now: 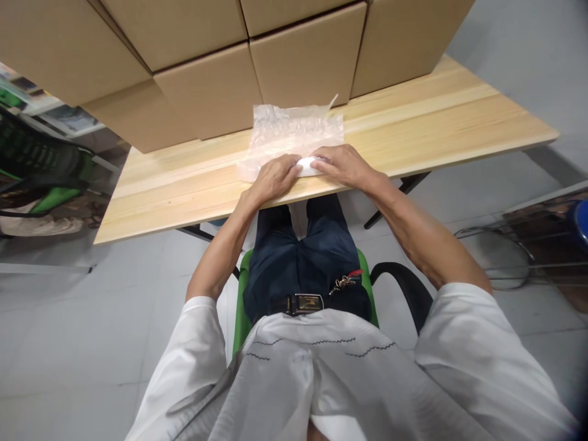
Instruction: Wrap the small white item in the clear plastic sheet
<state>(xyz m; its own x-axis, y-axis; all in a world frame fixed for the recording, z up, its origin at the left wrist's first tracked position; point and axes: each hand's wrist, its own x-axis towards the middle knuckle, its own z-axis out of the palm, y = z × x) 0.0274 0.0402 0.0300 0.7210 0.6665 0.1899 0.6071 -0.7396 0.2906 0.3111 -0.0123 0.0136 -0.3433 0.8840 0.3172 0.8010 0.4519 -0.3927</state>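
Observation:
A clear, crinkled plastic bag [294, 131] lies flat on the wooden table [413, 122], its near end at the table's front edge. A small white object [307, 165] sits at that near end, between my two hands. My left hand [274, 177] rests on the bag's near left corner with fingers curled against the white object. My right hand [342, 164] lies on the near right side, its fingers pressed onto the same white object. What the white object is cannot be made out.
Large cardboard boxes [257, 67] are stacked along the back of the table, just behind the bag. I sit on a green chair [241, 306]. A wire rack [528, 245] stands on the floor at the right, clutter and a green crate [41, 165] at the left.

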